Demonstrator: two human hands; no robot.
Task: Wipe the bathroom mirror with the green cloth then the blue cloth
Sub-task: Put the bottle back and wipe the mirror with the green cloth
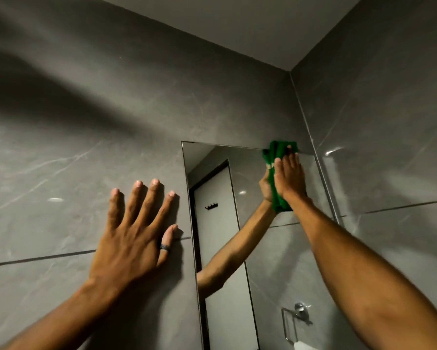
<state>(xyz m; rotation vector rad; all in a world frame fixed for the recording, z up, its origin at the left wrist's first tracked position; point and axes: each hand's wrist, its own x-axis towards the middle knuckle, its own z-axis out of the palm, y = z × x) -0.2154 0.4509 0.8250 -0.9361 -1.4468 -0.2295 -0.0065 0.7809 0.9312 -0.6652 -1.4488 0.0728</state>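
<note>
My right hand (289, 178) has its fingers flat and together, pressing the green cloth (279, 157) on the mirror (237, 173) top right corner. Left hand (134, 231) is splayed on the wall tile (61, 173). Cloth's soft and light (bunches easily, I'd guess), so palm it flat.

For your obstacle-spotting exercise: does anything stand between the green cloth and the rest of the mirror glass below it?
Nothing visible does. The right hand presses the crumpled green cloth flat against the wall-mounted rectangular mirror near its top right corner, and the glass below lies bare.
</note>
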